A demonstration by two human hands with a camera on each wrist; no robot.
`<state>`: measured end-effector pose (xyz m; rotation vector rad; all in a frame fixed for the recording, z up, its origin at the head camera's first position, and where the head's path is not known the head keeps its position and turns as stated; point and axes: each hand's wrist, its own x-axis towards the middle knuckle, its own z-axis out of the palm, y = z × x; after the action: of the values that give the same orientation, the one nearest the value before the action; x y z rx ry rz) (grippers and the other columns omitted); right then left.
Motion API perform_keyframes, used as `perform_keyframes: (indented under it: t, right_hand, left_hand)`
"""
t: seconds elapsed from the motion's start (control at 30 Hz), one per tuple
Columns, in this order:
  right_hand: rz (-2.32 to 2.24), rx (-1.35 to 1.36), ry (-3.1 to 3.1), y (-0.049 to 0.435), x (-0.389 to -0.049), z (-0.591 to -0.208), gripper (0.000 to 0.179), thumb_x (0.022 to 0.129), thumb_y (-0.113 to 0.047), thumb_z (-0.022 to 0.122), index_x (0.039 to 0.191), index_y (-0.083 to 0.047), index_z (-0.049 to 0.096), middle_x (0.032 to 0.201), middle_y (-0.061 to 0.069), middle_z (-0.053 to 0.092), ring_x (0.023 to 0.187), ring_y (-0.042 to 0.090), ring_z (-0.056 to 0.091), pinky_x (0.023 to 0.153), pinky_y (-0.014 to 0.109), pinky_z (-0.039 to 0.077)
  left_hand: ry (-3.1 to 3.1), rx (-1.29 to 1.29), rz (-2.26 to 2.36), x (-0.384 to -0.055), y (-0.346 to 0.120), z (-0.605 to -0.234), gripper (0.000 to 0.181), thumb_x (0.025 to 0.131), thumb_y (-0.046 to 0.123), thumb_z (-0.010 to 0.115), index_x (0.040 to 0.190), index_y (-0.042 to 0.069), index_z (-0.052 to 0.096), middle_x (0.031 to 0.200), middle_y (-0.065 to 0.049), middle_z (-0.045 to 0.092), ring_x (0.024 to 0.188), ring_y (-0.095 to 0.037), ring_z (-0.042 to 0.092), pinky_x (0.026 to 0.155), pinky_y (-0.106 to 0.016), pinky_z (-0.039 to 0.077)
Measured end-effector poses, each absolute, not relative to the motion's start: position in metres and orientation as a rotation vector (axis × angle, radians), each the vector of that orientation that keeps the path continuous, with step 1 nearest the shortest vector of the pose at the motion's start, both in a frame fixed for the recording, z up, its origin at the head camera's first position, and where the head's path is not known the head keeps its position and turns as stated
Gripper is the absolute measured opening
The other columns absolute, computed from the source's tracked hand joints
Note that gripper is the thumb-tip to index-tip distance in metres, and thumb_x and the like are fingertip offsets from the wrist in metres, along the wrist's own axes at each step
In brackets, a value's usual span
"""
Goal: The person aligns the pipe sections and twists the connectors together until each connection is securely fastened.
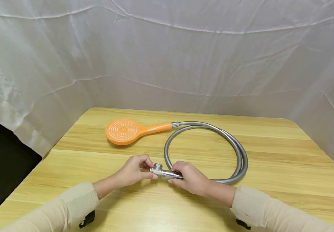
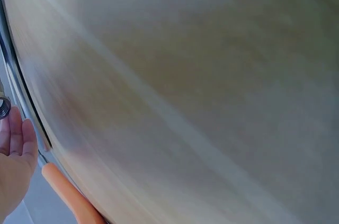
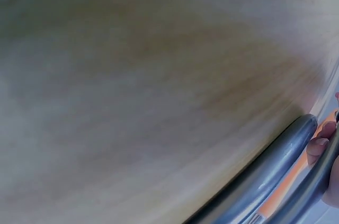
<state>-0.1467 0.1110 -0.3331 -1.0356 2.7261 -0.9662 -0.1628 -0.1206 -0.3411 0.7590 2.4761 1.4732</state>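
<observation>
A silver tee fitting (image 1: pixel 157 170) sits low over the middle of the table, in line with the chrome end connector (image 1: pixel 168 174) of a grey shower hose (image 1: pixel 243 158). My left hand (image 1: pixel 133 171) pinches the fitting's left end between thumb and fingers. Just behind the connector, my right hand (image 1: pixel 192 178) grips the hose end. In the left wrist view a round threaded opening of the fitting (image 2: pixel 5 108) shows beside my fingers. An orange shower head (image 1: pixel 122 131) lies spray face up behind my hands, joined to the hose's other end.
The hose lies in a loop on the wooden table (image 1: pixel 277 180), right of the shower head. White cloth (image 1: pixel 201 64) hangs behind the table and at both sides. A dark gap (image 1: pixel 4 167) lies beyond the table's left edge.
</observation>
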Motion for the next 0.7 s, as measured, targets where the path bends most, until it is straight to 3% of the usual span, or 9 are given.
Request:
perform_keyframes:
  t: [0.4,0.7]
  right_hand:
    - [-0.954,-1.005,2.703,0.1111,-0.1470,-0.3312,0.009,0.085,-0.019,0.068,0.084,-0.011,0.066,0.075,-0.007,0.055,0.062,0.000,0.043,0.052,0.015,0.043]
    - [-0.944,-1.031,2.682,0.1113,-0.1475,-0.3312,0.020,0.091,-0.026,0.059,0.081,-0.010,0.065,0.070,-0.006,0.051,0.057,-0.001,0.039,0.047,0.014,0.039]
  left_hand:
    - [2.479,0.792,1.475,-0.1632,-0.1215,-0.3429,0.021,0.074,0.009,0.077,0.084,0.004,0.059,0.087,-0.008,0.066,0.075,-0.007,0.061,0.070,-0.019,0.055]
    - [2.477,0.782,1.470,-0.1634,-0.1214,-0.3430,0.021,0.074,0.008,0.077,0.084,0.004,0.059,0.087,-0.008,0.066,0.076,-0.007,0.061,0.071,-0.018,0.054]
